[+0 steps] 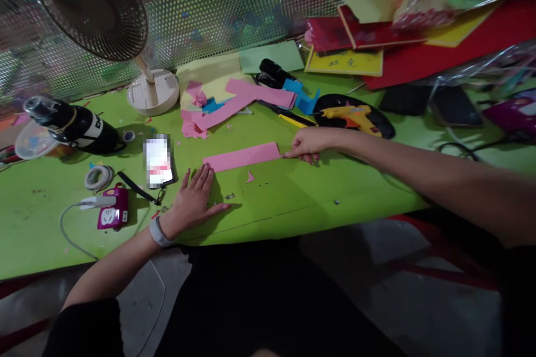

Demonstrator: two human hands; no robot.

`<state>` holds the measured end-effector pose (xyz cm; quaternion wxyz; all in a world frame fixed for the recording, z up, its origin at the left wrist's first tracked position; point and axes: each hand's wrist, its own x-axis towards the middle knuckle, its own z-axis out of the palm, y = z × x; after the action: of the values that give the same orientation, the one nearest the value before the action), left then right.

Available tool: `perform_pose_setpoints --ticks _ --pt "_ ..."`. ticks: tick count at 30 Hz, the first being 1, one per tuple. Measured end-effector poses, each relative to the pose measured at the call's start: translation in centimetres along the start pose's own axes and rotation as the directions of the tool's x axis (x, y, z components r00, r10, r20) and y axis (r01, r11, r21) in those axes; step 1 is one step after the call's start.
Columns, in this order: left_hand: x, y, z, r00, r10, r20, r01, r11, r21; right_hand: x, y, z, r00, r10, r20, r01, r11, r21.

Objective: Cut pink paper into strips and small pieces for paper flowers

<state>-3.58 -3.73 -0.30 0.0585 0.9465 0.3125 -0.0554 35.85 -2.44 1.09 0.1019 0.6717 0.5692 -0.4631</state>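
A folded-looking strip of pink paper (243, 157) lies flat on the green tabletop in front of me. My left hand (193, 201) rests palm down with fingers spread, its fingertips on the strip's left end. At the strip's right end is my right hand (309, 144), its index finger reaching to the corner and its other fingers curled under. The thumb there is hidden, so the exact grip is hard to see. A small pink paper scrap (250, 177) lies just below the strip.
Behind are more pink strips (238, 103), a stapler (274, 73) and a yellow glue gun (352, 116) on a black tray. To the left stand a fan (153, 92), a black bottle (84, 128), a phone (158, 162), tape (98, 177) and a purple power adapter (113, 209). Coloured card (452, 39) is piled at right.
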Motion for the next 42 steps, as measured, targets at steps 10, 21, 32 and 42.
perform_pose_setpoints --ticks 10,21,32,42 --pt "8.2 1.5 -7.7 0.984 -0.133 0.114 0.171 0.872 -0.458 1.1 -4.5 1.5 0.979 -0.201 -0.027 0.203 0.967 0.153" --pt "14.8 1.1 -4.4 0.788 -0.075 0.612 0.530 0.590 -0.609 2.6 -4.5 3.0 0.979 -0.200 0.024 0.196 0.973 0.119" --pt "7.7 -7.4 -6.1 0.761 -0.156 0.629 0.490 0.774 -0.401 1.3 -4.9 3.3 0.977 -0.207 -0.040 0.211 0.967 0.143" --pt "7.6 -3.6 -7.3 0.948 -0.272 0.165 0.317 0.854 -0.412 1.3 -6.9 3.5 0.971 -0.205 -0.126 0.214 0.975 0.064"
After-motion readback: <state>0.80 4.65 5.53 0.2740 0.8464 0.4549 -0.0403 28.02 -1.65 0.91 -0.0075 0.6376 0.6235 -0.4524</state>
